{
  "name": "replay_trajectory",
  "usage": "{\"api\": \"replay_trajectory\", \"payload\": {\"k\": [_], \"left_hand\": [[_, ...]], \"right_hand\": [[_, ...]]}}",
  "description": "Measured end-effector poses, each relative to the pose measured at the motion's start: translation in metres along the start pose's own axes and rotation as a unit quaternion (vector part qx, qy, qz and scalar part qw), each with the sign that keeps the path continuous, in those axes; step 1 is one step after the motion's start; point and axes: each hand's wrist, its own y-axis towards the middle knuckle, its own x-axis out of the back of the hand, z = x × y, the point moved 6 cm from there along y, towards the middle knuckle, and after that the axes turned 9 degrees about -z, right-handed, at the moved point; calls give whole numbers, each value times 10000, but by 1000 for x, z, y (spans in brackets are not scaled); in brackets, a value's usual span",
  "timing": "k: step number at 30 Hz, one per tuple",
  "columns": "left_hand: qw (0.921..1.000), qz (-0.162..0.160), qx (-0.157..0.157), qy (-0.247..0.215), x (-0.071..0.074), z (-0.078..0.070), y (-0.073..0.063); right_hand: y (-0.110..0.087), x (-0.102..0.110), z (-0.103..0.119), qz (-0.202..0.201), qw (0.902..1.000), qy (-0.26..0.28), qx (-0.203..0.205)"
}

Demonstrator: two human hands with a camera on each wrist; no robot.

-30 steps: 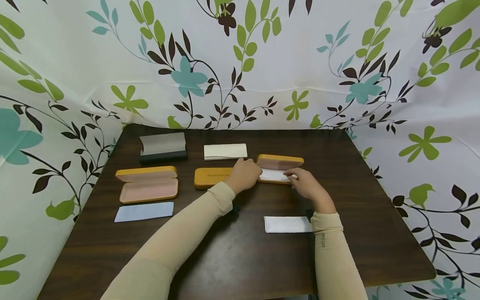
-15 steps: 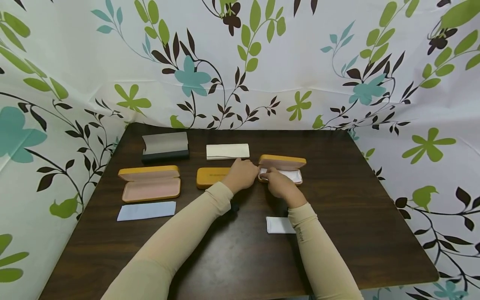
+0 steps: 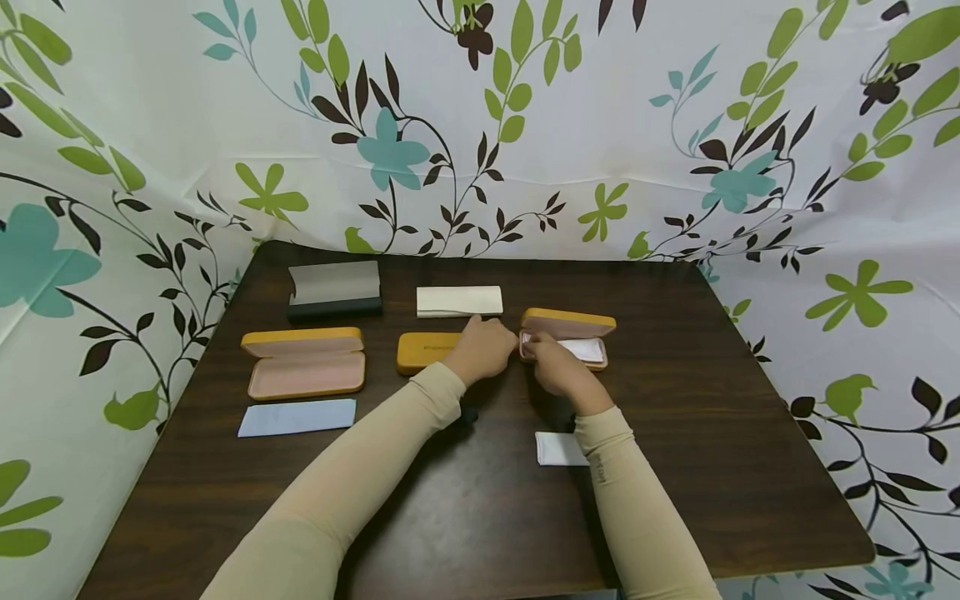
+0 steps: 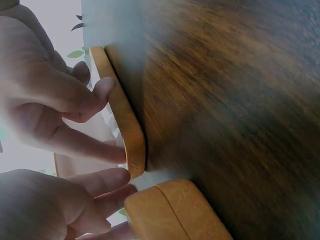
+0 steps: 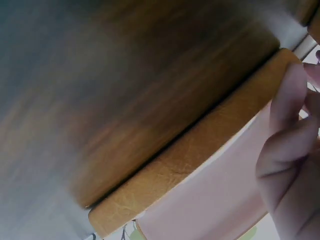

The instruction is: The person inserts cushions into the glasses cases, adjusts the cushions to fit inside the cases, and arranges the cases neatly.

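An open, mustard-yellow rounded case (image 3: 580, 329) (pink-lined, white cloth (image 3: 585, 349) inside) lies two o'clock from the brown table's (image 3: 697, 433) middle. At its nine-o'clock end, the right hand (image 3: 564, 372) spreads thumb and forefinger, gripping nothing; the left hand (image 3: 483, 347) reaches there, fingers nearly straight, holding nothing.

From my distant post I saw a dark brown wood-grain table (image 3: 480, 517). At its back left stood an open black case (image 3: 334, 308) with a grey flap; to the right lay a flat cream piece (image 3: 459, 302). Before them stood an open pink-lined case (image 3: 307, 373), a closed yellow case (image 3: 422, 352) and a right-hand open case (image 3: 573, 325). Nearest me lay a blue cloth (image 3: 297, 417) and a partly hidden white cloth (image 3: 558, 449).
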Motion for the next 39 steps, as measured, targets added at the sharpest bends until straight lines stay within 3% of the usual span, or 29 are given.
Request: {"api": "replay_trajectory", "payload": {"k": [7,14,18,22,29,31,35,37,39], "left_hand": [[10000,-12,64,-45,2,1,0],[9978,-539,-284,253,8,-8,2],[9966,-278,-546,548,-3,-14,2],[9957,39,-583,718,-11,-19,3],[9961,-122,-545,684,-10,-21,4],[9955,-263,-610,672,-11,-22,4],[9914,-882,-840,485,-11,-25,6],[9887,-1110,-931,394,-11,-27,7],[9890,-1079,-957,329,-12,-29,8]], "right_hand": [[-1,3,1,27,9993,365,126],[-11,21,-26,-704,9966,311,-278],[-24,29,-53,-781,9946,-146,-666],[-36,28,-76,-362,9934,-461,-990],[-44,28,-95,-514,9875,-798,-1255],[-44,30,-94,-685,9881,-753,-1157],[-40,34,-84,-1042,9911,-582,-594],[-37,33,-79,-1012,9929,-553,-281],[-33,28,-76,-824,9951,-544,-102]]}}
